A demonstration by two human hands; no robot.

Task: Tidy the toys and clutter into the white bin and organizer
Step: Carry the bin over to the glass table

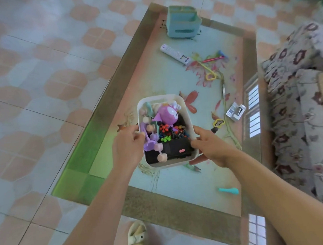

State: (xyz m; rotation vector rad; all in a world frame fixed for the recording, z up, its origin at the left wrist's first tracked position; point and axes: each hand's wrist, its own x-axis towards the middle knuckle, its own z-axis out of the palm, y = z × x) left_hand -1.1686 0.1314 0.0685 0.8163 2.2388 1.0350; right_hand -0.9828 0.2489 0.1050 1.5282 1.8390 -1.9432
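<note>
Both hands (pixel 128 144) (pixel 210 147) gripping toy-filled white bin (pixel 184 108), above glass table (pixel 164 204)

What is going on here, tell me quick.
A person grips a white bin with the left hand and right hand, over a glass table. It already holds toys. A remote, a teal balloon and other bits are still on the table, near the blue organizer.
</note>
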